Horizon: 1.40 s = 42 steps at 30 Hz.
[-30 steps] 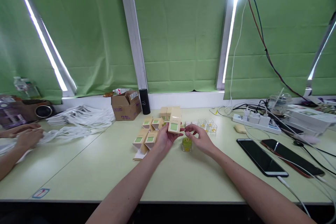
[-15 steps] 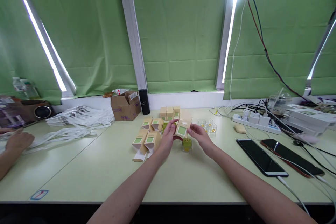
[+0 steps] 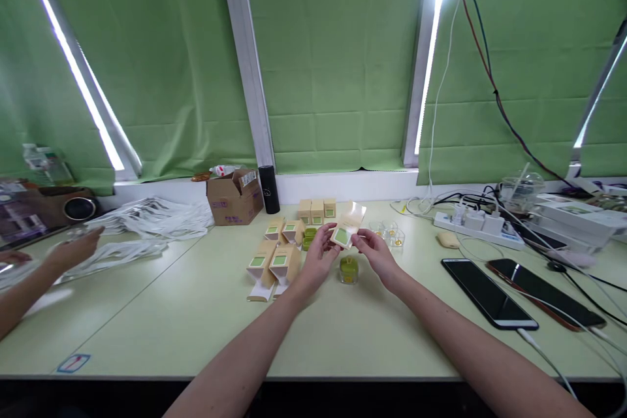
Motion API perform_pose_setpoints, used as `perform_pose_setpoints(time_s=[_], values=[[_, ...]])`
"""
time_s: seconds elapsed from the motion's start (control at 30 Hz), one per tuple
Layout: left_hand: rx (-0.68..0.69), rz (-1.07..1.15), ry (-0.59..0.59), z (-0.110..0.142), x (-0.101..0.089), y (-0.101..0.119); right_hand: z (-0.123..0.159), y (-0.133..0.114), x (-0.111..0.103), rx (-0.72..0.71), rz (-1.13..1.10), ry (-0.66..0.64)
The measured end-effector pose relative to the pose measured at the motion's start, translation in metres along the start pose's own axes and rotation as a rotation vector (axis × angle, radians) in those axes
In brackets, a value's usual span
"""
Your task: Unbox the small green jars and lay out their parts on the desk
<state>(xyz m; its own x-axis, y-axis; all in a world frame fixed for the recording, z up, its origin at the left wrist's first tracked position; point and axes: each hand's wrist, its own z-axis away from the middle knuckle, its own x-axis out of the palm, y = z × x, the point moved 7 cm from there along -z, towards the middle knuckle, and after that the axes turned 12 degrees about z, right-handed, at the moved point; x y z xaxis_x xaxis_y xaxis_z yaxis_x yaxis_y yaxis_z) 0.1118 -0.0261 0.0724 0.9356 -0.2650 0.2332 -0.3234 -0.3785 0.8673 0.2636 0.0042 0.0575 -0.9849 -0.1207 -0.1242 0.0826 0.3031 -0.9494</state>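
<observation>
Both my hands hold one small tan carton [image 3: 345, 227] with a green label above the table. My left hand [image 3: 319, 257] pinches its left side and my right hand [image 3: 374, 253] pinches its right side; the carton's top flap stands open toward the window. Just below it a small green jar [image 3: 348, 270] stands on the pale green table [image 3: 206, 313]. To the left lie several more tan cartons [image 3: 277, 255], some with open flaps, and three closed ones [image 3: 317, 209] stand in a row behind.
Clear little cups [image 3: 390, 235] sit right of my hands. Two phones [image 3: 490, 294] on cables, a power strip [image 3: 477, 225] and white boxes fill the right side. A brown cardboard box [image 3: 234, 196] and black cylinder [image 3: 269, 189] stand at the back. Another person's hand [image 3: 73, 249] reaches over white bags [image 3: 147, 225] at left.
The carton moved right from my left hand alone into both hands and tilted, its flap now open. The other person's hand at left shifted and lifted.
</observation>
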Motion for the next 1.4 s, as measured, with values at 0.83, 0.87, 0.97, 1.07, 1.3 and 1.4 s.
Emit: perform_pose_setpoints(time_s=[0.83, 0.87, 0.97, 1.07, 1.3, 1.4], values=[[0.028, -0.077, 0.033, 0.001, 0.000, 0.005, -0.001, 0.002, 0.004, -0.036, -0.003, -0.006], [0.034, -0.080, 0.030, 0.001, -0.001, 0.005, -0.001, 0.002, 0.004, -0.035, -0.009, -0.006], [0.048, -0.081, 0.025, 0.000, 0.000, 0.005, -0.001, 0.003, 0.004, -0.032, -0.018, -0.005], [0.047, -0.077, 0.026, 0.000, 0.000, 0.006, -0.001, 0.004, 0.003, -0.032, -0.018, -0.001], [0.044, -0.074, 0.017, 0.001, 0.001, 0.008, -0.001, 0.005, 0.004, -0.048, -0.016, -0.011], [0.047, -0.060, 0.020, 0.001, 0.001, 0.009, -0.001, 0.005, 0.004, -0.046, -0.009, -0.011]])
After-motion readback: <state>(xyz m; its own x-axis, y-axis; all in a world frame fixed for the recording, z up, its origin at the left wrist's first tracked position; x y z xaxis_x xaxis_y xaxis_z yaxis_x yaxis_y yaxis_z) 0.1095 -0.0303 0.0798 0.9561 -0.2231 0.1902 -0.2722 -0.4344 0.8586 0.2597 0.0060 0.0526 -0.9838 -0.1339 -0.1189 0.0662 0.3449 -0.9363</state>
